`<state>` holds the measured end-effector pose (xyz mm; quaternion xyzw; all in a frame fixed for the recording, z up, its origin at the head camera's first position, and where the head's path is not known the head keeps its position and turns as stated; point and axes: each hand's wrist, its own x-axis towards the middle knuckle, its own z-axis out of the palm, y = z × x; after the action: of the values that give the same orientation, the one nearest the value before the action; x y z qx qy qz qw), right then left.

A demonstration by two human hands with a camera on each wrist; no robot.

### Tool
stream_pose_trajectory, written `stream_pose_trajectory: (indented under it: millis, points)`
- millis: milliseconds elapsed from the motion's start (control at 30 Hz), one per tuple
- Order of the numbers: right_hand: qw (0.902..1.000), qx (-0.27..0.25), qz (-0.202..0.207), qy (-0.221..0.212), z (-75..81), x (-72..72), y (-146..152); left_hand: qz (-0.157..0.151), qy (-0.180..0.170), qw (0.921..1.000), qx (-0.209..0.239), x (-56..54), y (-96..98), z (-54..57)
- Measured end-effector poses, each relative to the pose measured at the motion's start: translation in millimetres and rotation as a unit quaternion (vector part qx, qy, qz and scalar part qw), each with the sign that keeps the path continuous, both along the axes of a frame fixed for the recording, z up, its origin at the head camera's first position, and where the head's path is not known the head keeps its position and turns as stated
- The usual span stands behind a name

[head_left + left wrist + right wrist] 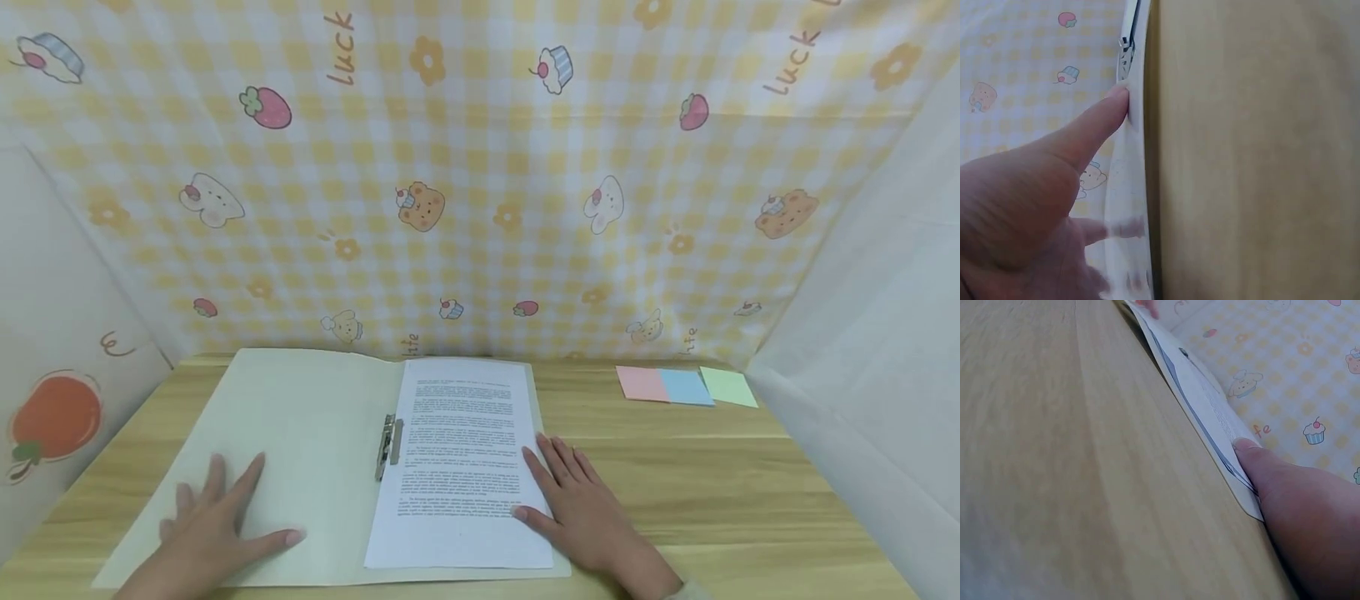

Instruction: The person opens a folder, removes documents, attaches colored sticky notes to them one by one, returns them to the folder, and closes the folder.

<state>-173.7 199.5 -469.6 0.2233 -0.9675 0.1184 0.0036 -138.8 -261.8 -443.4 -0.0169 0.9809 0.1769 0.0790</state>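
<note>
An off-white folder (pixel 300 425) lies spread out flat on the wooden table. Along its fold sits a metal clip (pixel 385 450), beside the left edge of a stack of printed sheets (pixel 461 542) on the folder's right half. Over the left cover is my left hand (pixel 202 533), fingers spread and thumb pointing toward the clip; the left wrist view shows its thumb (pixel 1100 122) at the cover. My right hand (pixel 588 512) rests at the right edge of the sheets, fingers extended. Its thumb (pixel 1254 459) touches the top sheet in the right wrist view.
Pink (pixel 641 383), blue (pixel 686 387) and pale green (pixel 729 387) paper squares lie at the back right of the table (pixel 735 492). A yellow checked cloth (pixel 480 158) hangs behind it, with white sheets at both sides.
</note>
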Motion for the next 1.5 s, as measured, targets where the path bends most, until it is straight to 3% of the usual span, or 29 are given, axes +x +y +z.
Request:
stream_pose_trajectory:
  millis: [133, 333, 467, 600, 700, 833, 1233, 1500]
  points:
    - [1.0, 0.004, 0.0, 0.0, 1.8, -0.1, 0, 0.007, -0.05, 0.9987, -0.011, -8.3, 4.0, 5.1]
    - [1.0, 0.001, 0.004, 0.005, 3.9, 1.2, 1, 0.013, -0.043, 0.9981, -0.042, -17.6, 10.0, 9.7]
    - [1.0, 0.008, -0.005, 0.0, 1.9, 0.1, 3, 0.007, -0.011, 0.9978, -0.065, -22.8, 15.2, 9.8]
    - [0.9999, 0.012, -0.009, -0.006, -0.5, -1.4, 5, -0.015, 0.063, 0.9947, -0.08, -28.1, 23.9, 10.0]
    - [0.9999, 0.008, -0.007, -0.005, -1.9, -1.8, 5, -0.041, 0.115, 0.9906, -0.061, -31.9, 34.0, 10.8]
    - [1.0, 0.005, -0.002, -0.005, -2.8, -2.1, 4, -0.069, 0.126, 0.9896, -0.012, -34.8, 48.8, 12.4]
    - [1.0, -0.003, 0.005, 0.003, 1.7, 0.3, 1, -0.087, 0.113, 0.9897, -0.014, -35.9, 73.8, 18.9]
    - [1.0, -0.004, 0.007, 0.003, 2.1, -0.1, 1, -0.137, 0.105, 0.9847, -0.029, -20.2, 87.5, 15.5]
